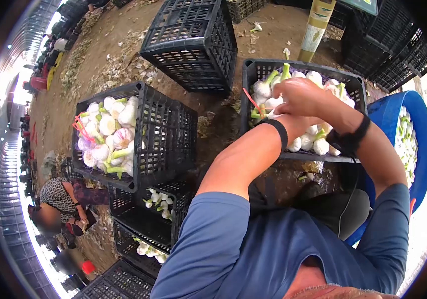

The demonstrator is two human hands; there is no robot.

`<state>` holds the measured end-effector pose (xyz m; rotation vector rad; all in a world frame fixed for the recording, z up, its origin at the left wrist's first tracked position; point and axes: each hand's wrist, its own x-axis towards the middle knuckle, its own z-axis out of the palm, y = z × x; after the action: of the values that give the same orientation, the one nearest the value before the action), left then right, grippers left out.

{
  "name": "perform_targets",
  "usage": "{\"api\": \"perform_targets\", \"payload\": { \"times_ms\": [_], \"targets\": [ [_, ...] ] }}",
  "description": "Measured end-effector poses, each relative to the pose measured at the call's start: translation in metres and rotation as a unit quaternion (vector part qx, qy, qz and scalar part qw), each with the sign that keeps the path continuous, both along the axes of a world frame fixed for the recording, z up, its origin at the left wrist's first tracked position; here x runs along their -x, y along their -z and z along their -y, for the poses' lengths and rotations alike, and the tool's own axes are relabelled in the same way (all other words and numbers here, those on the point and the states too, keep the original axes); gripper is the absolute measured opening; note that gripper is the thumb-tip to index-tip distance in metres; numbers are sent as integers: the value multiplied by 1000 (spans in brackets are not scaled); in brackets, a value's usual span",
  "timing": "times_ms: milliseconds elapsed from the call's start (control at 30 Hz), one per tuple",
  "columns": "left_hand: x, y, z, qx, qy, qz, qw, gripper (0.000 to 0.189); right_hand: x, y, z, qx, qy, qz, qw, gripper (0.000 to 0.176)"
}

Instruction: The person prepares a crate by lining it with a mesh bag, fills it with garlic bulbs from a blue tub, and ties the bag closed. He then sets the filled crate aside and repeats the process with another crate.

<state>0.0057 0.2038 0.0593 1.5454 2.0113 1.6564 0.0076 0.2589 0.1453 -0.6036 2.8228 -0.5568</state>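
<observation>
Garlic (321, 146) sits in crates (246, 109), blue tub (425, 132).

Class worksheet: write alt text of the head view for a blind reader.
A person's right hand crosses the left forearm above a black crate of garlic bulbs. Another garlic crate stands left, a blue tub of garlic right.

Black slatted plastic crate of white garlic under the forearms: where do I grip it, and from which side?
Take the black slatted plastic crate by its left rim, probably hooking it from outside, clear of the thin red tie. That side faces a gap, while the right rim sits close to the blue plastic tub. White garlic bulbs crowd the inside, leaving little room there.
</observation>
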Motion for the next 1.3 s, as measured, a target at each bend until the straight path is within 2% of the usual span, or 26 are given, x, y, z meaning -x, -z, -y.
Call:
{"api": "perform_targets", "payload": {
  "times_ms": [100, 167, 200, 267, 333, 367, 400, 433, 467, 533, 567, 600, 633, 667, 700, 733, 800, 833, 867, 933, 1000, 1067, 1133, 1200, 1267, 1300],
  "targets": [
    [-6, 13, -3, 10, -33, -11, 999, 23, 25, 17, 20, -58, -21, 78, 995, 33],
    [-10, 22, -10, 14, -51, -17, 998, 25, 32, 25, 29, -133, -75, 165, 974, 23],
    [-11, 24, -12, 16, -60, -21, 998, 26, 36, 31, 27, -132, -74, 165, 975, 23],
    [-10, 28, -18, 17, -76, -30, 997, 28, 44, 40, 16, -28, -154, 111, 981, 10],
    [-11, 29, -25, 18, -86, -39, 995, 29, 40, 29, 2, 177, -33, 119, 976, 10],
    [-1, 28, -30, 9, -67, -178, 982, 24, 45, 21, -9, 176, 55, 166, 969, 14],
    [10, 25, -34, -3, -46, -315, 948, 20, 51, 19, -24, 238, 141, 190, 942, 21],
    [12, 20, -37, 91, -11, -266, 959, 17, 60, 16, -49, 323, 211, 226, 894, 21],
    [6, 16, -37, 125, -111, -415, 894, 11, 62, 25, -74, 403, 273, 161, 858, 18],
    [8, -8, -30, 67, -148, -553, 817, 10, 60, 30, -129, 516, 376, 144, 756, 18],
    [11, -13, -29, 89, -144, -533, 829, 9, 50, 36, -149, 507, 423, 99, 744, 20],
    [15, -16, -28, 86, -137, -535, 829, 9, 46, 69, -206, 504, 344, 154, 777, 21],
    [19, -18, -28, 77, -163, -526, 831, 10, 30, 83, -221, 509, 389, 110, 760, 20],
    [22, -20, -28, 68, -189, -516, 833, 10, 14, 82, -219, 510, 393, 107, 758, 20],
    [21, -25, -28, 100, -165, -463, 865, 8, -7, 77, -216, 472, 445, 70, 758, 20],
    [21, -22, -30, 98, -159, -462, 867, 8, -26, 71, -213, 430, 495, 34, 754, 20],
    [18, -13, -36, 128, -211, -366, 897, 6, -57, 62, -211, 449, 516, 20, 730, 19],
    [17, -17, -36, 200, -200, -323, 903, 7, -73, 57, -209, 432, 519, 10, 738, 20],
    [20, -21, -35, 199, -197, -323, 904, 7, -87, 50, -206, 432, 521, 10, 736, 20],
    [26, -32, -33, 318, -166, -194, 913, 10, -116, 32, -190, 391, 540, -42, 744, 23],
    [30, -42, -34, 336, -151, -150, 917, 16, -140, 9, -155, 363, 541, -71, 755, 15],
    [32, -53, -39, 408, -117, -114, 898, 21, -170, 16, -136, 235, 400, -123, 877, 4],
    [26, -64, -43, 439, -101, -103, 887, 22, -170, 7, -105, 208, 151, -160, 953, 11],
    [17, -71, -50, 467, -75, -100, 876, 23, -156, -2, -80, 190, 67, -141, 969, 10],
    [8, -76, -50, 521, -55, -113, 845, 23, -135, 18, -54, 152, 21, -100, 983, 14],
    [5, -76, -49, 519, -48, -99, 848, 21, -122, 47, -39, 134, 37, 1, 990, 16]
  ]
}}
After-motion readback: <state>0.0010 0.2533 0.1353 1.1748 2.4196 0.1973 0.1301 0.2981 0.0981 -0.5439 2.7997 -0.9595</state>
